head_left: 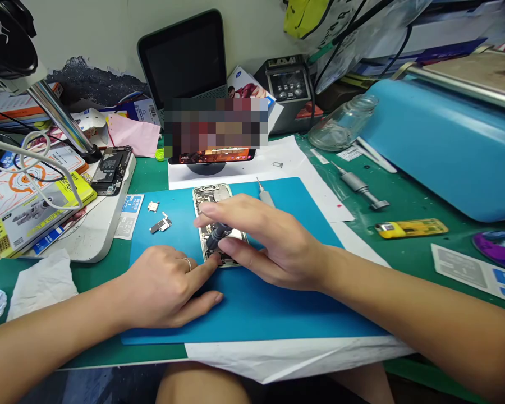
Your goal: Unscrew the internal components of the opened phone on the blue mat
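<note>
Opened phone (212, 194) on blue mat (278, 314)

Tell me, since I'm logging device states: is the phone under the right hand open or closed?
Open: the phone lies with its insides exposed.

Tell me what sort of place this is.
Likely a phone repair workspace: an opened, pale-framed phone lies on a flat blue mat, a black phone with exposed innards sits at left, and a grey pointed tool lies at right.

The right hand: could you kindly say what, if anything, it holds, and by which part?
The right hand holds a dark tool by its body, between thumb and fingers; its tip cannot be made out.
</note>
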Tool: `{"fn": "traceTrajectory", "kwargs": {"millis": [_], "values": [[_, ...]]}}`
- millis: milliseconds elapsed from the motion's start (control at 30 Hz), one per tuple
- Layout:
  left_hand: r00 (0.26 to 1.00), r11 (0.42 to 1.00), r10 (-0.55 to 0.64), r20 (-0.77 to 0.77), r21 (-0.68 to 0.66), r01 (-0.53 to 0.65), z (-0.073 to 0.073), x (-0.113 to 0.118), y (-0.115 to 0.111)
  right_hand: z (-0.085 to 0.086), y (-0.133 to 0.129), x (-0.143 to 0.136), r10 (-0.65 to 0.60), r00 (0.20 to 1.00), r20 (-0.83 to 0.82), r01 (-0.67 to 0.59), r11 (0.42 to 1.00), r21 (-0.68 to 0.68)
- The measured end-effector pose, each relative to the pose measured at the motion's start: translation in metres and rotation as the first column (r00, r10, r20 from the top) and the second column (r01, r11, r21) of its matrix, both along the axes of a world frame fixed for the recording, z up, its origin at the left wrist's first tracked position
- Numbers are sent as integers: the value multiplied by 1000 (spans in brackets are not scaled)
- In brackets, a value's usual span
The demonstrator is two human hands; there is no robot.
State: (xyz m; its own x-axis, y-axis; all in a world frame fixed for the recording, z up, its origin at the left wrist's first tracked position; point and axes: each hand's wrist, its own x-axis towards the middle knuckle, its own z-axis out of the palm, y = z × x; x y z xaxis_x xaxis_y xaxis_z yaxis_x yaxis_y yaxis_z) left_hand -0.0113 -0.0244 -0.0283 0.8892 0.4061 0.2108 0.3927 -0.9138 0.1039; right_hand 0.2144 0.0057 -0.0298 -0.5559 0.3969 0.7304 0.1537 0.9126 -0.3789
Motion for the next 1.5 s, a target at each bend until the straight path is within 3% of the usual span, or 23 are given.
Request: {"fn": "traceTrajectory", "kwargs": {"millis": [200,333,533,700,900,1067,1267,1400,1500], "values": [[1000,1000,2,-2,4,-2,0,1,0,0,1,0,-26,1000,-2,26,995,101],[1000,1000,-5,5,-3,5,0,1,0,1,0,0,8,1000,-5,-8,999,45],[1000,1000,-4,6,5,4,1,1,2,0,0,-1,-18,1000,-7,19,995,93],[1000,1000,-10,9,1,10,1,1,1,0,-2,0,72,997,-6,-72,997,19],[1000,1000,-10,21,3,10,1,1,1,0,-3,0,-14,1000,-18,15,996,83],[1000,1000,-13,29,21,12,1,1,1,-1,-2,-1,53,998,-38,-51,997,58],[1000,1000,-6,11,18,6,1,1,1,-1,0,1,-31,999,-20,32,996,81],[1000,1000,-12,22,26,12,0,1,1,-1,0,0,13,1000,-4,-13,1000,27],[1000,1000,-15,20,24,15,-1,1,1,-1,1,-1,9,1000,0,-9,998,70]]}}
